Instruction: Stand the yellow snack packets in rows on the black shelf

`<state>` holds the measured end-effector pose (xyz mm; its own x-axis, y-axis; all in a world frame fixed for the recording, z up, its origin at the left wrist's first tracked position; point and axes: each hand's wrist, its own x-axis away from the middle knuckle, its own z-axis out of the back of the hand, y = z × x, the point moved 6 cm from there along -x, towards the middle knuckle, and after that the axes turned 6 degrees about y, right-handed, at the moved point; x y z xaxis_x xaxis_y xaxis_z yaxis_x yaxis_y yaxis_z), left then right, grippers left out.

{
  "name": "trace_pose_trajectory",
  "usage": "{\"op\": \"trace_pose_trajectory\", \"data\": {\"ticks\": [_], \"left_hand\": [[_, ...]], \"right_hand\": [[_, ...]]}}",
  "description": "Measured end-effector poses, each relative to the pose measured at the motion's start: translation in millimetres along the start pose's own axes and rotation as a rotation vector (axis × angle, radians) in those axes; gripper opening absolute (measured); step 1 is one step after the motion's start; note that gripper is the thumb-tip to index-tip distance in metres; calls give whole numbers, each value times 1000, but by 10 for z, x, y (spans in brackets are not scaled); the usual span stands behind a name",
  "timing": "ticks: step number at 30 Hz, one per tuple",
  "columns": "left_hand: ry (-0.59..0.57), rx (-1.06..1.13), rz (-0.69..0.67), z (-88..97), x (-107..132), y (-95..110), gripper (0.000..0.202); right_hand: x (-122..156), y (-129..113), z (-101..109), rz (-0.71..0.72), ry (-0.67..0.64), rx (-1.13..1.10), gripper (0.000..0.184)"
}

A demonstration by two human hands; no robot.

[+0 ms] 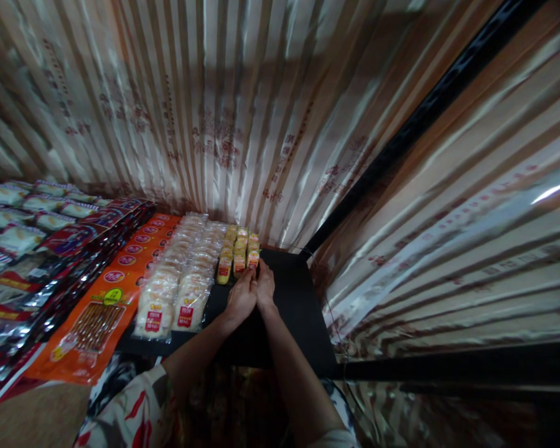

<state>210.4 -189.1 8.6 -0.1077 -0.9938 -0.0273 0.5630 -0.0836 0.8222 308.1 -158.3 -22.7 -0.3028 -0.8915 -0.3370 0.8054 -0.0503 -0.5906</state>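
Both of my hands rest together on a black shelf point(298, 311), just in front of three short rows of small yellow snack packets point(238, 249). My left hand point(241, 297) lies with its fingers reaching toward the front packets. My right hand point(264, 285) touches the right-most front packet point(253, 259) with its fingertips. The fingers of both hands point away from me and are partly hidden, so their grip is unclear. To the left of the yellow packets lie two rows of clear bags with pale round cakes point(180, 283).
Orange flat snack bags point(107, 298) overlap in a row left of the cakes. Further left lie dark red and silver packs point(37, 261). Striped shiny wrapping paper point(242, 112) covers the walls behind and to the right. A black bar point(448, 367) runs along the right.
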Motion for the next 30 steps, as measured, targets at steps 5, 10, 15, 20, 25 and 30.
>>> {"op": "trace_pose_trajectory", "data": {"ticks": [5,10,15,20,25,30], "left_hand": [[5,19,-9,3,22,-19,43],[47,21,-32,52,134,-85,41],[127,55,-125,121,472,-172,34],[131,177,-267,263,1131,-283,31],[-142,50,-182,266,1756,-808,27],[-181,-341,8,344,1799,-1494,34]], "right_hand": [[25,9,-4,26,51,-18,39],[88,-29,45,0,95,-34,43],[348,-98,201,-45,164,-104,42],[968,-270,485,-118,212,-403,37],[1841,-496,520,-59,-96,-364,30],[2437,-504,16,48,-575,-50,29]]}}
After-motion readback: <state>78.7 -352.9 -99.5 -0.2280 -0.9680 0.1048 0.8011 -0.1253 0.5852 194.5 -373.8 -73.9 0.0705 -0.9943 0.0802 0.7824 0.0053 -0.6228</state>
